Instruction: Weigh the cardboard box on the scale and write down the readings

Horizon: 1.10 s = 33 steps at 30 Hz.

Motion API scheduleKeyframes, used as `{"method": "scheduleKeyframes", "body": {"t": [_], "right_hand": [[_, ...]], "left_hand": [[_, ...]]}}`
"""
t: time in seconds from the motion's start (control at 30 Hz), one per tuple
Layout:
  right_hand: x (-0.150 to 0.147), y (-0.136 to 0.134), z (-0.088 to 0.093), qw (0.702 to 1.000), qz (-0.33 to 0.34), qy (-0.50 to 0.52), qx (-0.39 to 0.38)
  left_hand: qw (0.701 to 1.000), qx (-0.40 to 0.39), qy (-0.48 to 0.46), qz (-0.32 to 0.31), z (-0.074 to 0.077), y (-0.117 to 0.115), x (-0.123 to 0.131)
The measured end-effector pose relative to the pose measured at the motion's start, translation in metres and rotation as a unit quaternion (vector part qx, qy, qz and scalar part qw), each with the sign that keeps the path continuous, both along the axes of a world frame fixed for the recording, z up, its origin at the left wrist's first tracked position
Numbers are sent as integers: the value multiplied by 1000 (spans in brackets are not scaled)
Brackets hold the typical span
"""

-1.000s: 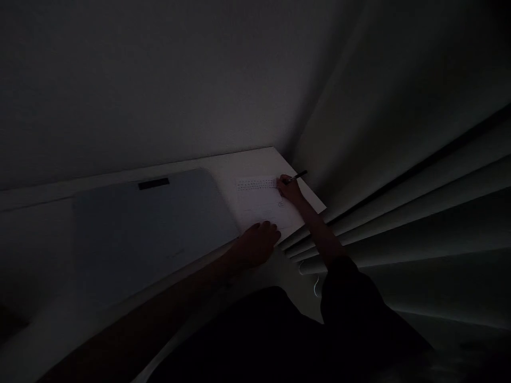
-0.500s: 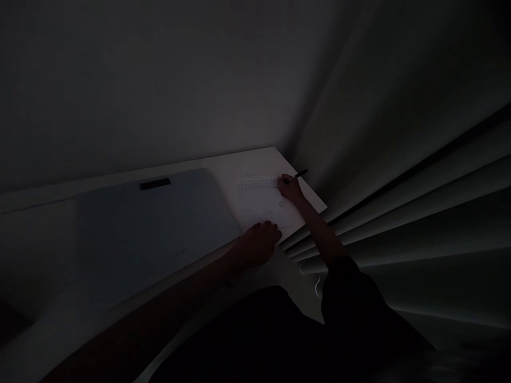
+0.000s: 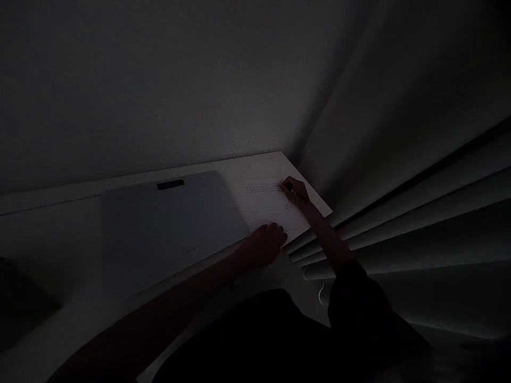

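Note:
The light is very dim. A white sheet of paper with rows of small dark marks near its top and a small circled mark at its right lies on the white desk. My right hand is closed round a dark pen at the right end of those rows. Whether the tip touches the paper is hard to make out. My left hand rests at the sheet's near edge, fingers laid out on it and slightly apart, holding nothing that I can see.
A flat grey-blue mat or board covers the desk to the left, with a black strip at its far edge. Behind the desk rises a wall. Hanging curtain folds border the right side.
The pen has tipped down from pointing out past my right hand to lying back along it. My left hand stays at the paper's edge. The whole view has shifted slightly.

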State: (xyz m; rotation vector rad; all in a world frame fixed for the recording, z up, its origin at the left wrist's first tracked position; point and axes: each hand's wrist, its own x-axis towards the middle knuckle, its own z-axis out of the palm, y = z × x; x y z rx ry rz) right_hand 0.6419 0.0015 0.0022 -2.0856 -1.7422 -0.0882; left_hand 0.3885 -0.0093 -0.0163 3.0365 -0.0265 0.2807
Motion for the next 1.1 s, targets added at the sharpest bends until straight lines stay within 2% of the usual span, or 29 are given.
{"method": "scheduleKeyframes", "body": {"t": [0.1, 0.37, 0.6, 0.87, 1.0, 1.1], "right_hand": [[-7, 1, 7, 984, 45, -153, -74], [-34, 17, 16, 933, 133, -282, -180], [-52, 16, 24, 907, 148, -337, -203], [-71, 18, 34, 901, 120, -359, -213], [-76, 17, 31, 900, 109, -363, -216], [-76, 18, 28, 899, 110, -362, -222]], "left_hand": [[1000, 11, -6, 1, -2, -1, 0], [999, 40, -5, -1, 5, -5, -2], [998, 55, -12, 1, 2, -5, -4], [996, 89, -9, 5, 7, -11, -5], [994, 105, -15, 6, 17, -17, -21], [994, 104, -24, 24, 27, -20, -47]]}}
